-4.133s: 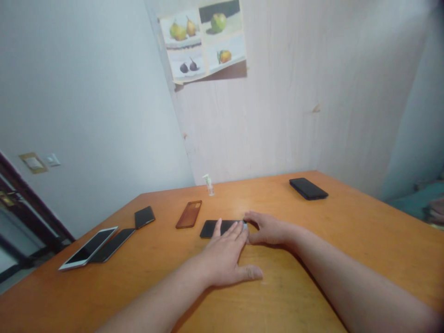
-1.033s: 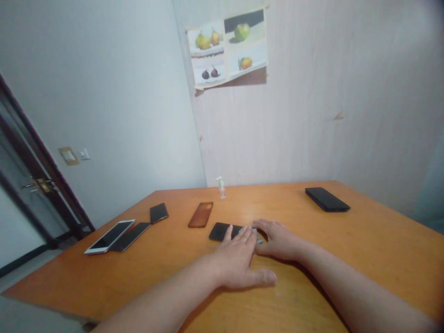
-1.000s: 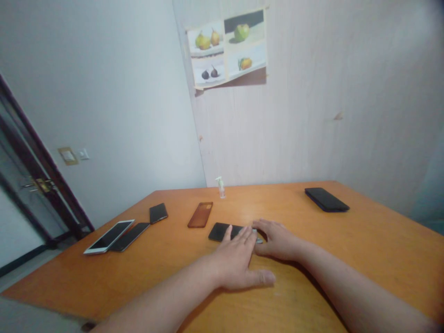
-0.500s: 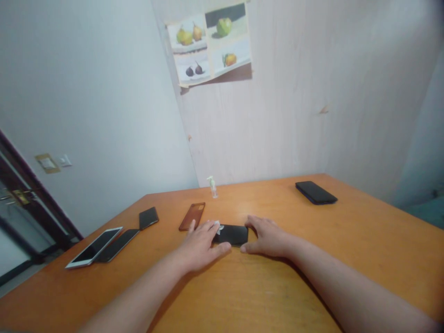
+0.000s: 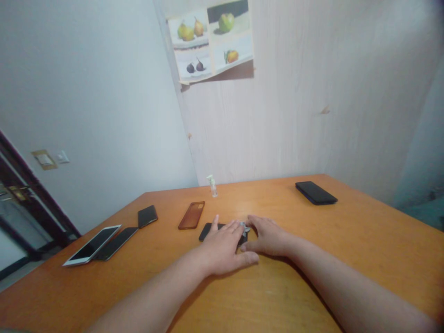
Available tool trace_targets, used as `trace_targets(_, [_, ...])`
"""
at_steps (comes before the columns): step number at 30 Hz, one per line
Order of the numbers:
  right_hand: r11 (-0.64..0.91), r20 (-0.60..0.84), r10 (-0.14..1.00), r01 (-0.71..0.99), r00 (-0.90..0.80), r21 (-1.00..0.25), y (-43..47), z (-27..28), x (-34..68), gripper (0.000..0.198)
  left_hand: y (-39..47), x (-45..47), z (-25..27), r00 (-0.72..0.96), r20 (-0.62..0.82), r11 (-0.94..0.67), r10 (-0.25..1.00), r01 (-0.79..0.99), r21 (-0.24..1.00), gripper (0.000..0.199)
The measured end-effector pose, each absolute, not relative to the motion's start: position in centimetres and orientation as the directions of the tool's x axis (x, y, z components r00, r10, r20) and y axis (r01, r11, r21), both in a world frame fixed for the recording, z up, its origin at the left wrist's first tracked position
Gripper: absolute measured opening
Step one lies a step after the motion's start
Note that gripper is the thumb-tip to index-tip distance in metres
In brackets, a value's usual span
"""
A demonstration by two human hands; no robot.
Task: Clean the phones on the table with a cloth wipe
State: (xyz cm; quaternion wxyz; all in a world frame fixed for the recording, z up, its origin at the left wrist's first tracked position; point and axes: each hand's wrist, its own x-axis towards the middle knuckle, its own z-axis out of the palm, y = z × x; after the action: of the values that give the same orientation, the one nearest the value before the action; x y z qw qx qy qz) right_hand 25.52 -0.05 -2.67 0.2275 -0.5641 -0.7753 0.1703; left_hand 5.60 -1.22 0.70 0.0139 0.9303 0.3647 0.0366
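A black phone (image 5: 206,232) lies flat on the table in the middle, its screen partly covered by my hands. My left hand (image 5: 225,247) lies over it, fingers stretched together and thumb apart, pressing a small crumpled white tissue (image 5: 244,227) against the screen near its right end. Most of the tissue is hidden beneath the fingertips. On the right, my right hand (image 5: 265,236) grips that end of the phone between thumb and fingers at its edges. A clear brown phone case (image 5: 192,215) lies just beyond my left hand.
To the left on the wooden table (image 5: 284,296) are a white tablet (image 5: 93,246), a dark phone (image 5: 118,243) and a smaller dark phone (image 5: 147,216). A small pump bottle (image 5: 212,187) stands at the back. A black tablet-like device (image 5: 316,192) lies at the far right.
My left hand has slid right along the phone with the tissue, from its left part to its right end, uncovering the left end. My right hand has stayed in place.
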Motion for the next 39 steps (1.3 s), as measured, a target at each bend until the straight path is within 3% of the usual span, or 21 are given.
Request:
trace_targets(9, [0.292, 0.129, 0.956, 0.807, -0.264, -0.513, 0.0, -2.7, 25.7, 0.07, -0.2, -1.2, 0.6, 0.578, -0.009, -0.577, 0.816, 0.816, 0.05, 0.085])
trace_targets(20, [0.382, 0.166, 0.924, 0.799, -0.345, -0.465, -0.3, -2.6, 25.6, 0.087, -1.3, 1.9, -0.1, 0.693, -0.033, -0.682, 0.72, 0.715, 0.151, 0.09])
trace_targets(27, [0.394, 0.169, 0.919, 0.791, -0.357, -0.468, -0.2, -2.8, 25.7, 0.082, -1.9, 4.4, 0.1, 0.717, -0.043, -0.702, 0.696, 0.691, 0.172, 0.093])
trace_targets(33, [0.377, 0.188, 0.926, 0.788, -0.327, -0.487, -0.2, -2.6, 25.6, 0.066, -2.4, 5.6, 0.0, 0.751, -0.006, -0.742, 0.661, 0.655, 0.142, 0.093])
trace_targets(39, [0.342, 0.165, 0.939, 0.803, -0.3, -0.488, -0.3, -2.5, 25.8, 0.074, -1.8, 2.9, 0.4, 0.694, -0.03, -0.688, 0.719, 0.718, 0.108, 0.087])
